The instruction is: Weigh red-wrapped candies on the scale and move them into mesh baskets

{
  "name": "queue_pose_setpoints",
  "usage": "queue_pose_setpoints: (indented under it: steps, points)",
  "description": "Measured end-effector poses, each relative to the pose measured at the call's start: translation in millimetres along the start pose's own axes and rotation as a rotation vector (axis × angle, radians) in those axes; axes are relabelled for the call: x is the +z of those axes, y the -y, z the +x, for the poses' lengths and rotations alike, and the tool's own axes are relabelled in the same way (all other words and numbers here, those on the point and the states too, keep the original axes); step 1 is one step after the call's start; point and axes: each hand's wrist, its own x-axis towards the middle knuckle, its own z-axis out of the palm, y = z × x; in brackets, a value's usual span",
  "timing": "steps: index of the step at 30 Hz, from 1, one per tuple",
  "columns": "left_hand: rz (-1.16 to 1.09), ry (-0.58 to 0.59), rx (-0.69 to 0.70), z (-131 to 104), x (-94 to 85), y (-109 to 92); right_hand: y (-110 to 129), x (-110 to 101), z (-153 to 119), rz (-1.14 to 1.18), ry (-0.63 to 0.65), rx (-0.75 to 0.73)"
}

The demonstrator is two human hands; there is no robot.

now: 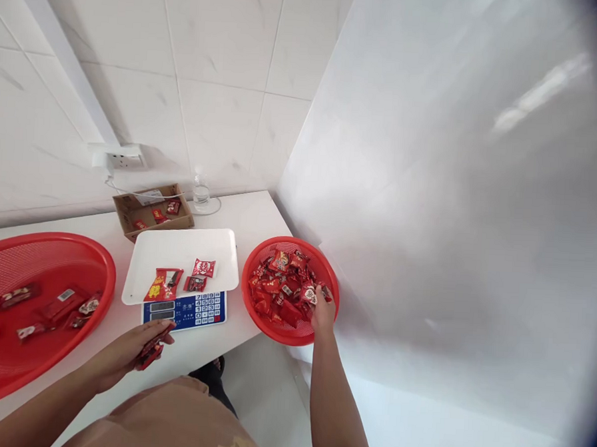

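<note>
Several snack packets (153, 353), likely slick, best edge-pinched, fill the left grip (130, 349) before the scale (185, 319), right grip (324, 310) pinching another packet (309, 293) rightward.

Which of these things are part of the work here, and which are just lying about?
Seemingly in use:
packets, some in the left hand, one touched by the right hand
right basket
scale and tray
left basket

Seemingly just there:
bottle
box, perhaps, though it holds packets too
</note>
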Motion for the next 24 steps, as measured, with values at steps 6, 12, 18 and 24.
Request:
queue_pose_setpoints:
  steps: [6,12,18,24]
  points:
    - [0.012,0.035,0.001,-7.2,-18.1,10.0,12.4,0.9,-26.5,0.05,-0.084,0.031]
    - [-0.012,0.04,0.005,-12.6,-36.9,16.8,9.6,1.8,-43.6,-0.017,-0.134,0.006]
    - [-0.03,0.071,-0.002,-10.6,-54.9,23.3,-0.3,-4.8,-52.6,-0.041,-0.32,-0.004]
    - [-0.084,0.108,0.028,-10.9,-65.9,22.1,15.3,-3.3,-75.6,0.008,-0.333,0.013]
